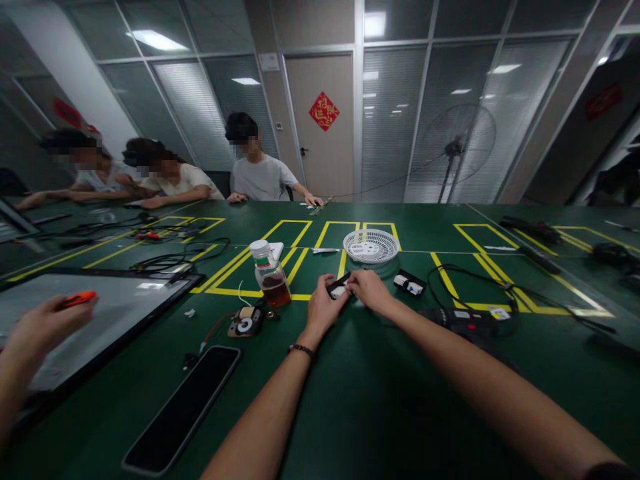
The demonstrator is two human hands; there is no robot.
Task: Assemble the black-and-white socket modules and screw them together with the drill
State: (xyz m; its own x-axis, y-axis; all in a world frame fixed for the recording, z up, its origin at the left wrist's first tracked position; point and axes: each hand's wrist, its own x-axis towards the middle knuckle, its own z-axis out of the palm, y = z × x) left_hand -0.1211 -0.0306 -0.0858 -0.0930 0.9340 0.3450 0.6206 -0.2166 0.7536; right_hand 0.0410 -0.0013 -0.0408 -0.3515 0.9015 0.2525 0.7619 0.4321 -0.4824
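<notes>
Both my hands meet over a small black and white part (339, 288) on the green table (370, 400). My left hand (324, 308) is closed around the part's near end, a dark bead bracelet on its wrist. My right hand (367, 290) pinches the same part from the right side. Just behind them lies a white round fan grille (371, 245). A second small black and white part (409, 285) rests to the right of my right hand.
A bottle of brown liquid (270, 275), a small round device with wires (245, 323) and a long black panel (184, 408) lie left. A large flat screen (100, 320) sits at left under a co-worker's hand (47, 327) holding an orange tool. Cables and a black tool (465, 320) lie right. Three people sit at the far left.
</notes>
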